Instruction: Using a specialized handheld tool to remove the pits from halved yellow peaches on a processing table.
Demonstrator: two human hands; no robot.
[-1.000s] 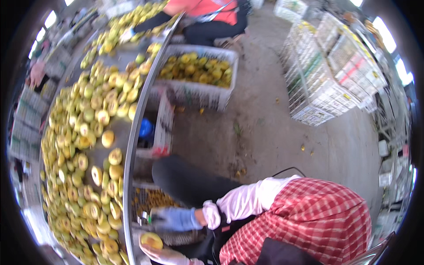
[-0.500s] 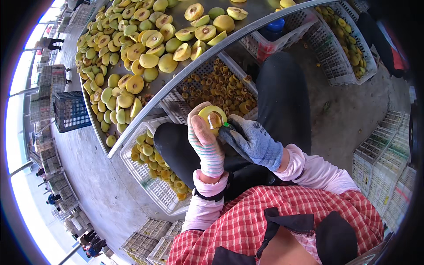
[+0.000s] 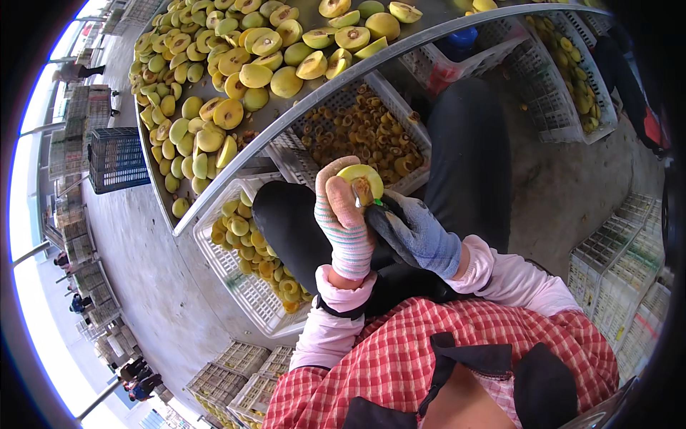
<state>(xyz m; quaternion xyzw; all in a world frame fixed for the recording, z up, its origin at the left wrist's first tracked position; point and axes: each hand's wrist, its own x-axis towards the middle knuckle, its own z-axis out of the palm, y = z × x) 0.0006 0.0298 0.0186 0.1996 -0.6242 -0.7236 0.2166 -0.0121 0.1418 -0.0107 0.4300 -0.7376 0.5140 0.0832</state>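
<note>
Left hand [image 3: 345,222], striped glove: grip closed around halved yellow fruit [image 3: 361,180], cut face exposed. Right hand [image 3: 414,232] grips small tool [image 3: 376,204] beside it. Fruit judged light, soft, juice-slick; cradle the skin side.

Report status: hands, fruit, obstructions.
Left hand in striped glove grips halved yellow-green fruit. Right hand in blue-grey glove works small tool at it. Nothing blocking.

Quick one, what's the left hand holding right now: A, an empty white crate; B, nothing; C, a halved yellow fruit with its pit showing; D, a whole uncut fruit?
C: the left hand in its striped glove grips a halved yellow fruit, cut face up with the pit showing.
</note>
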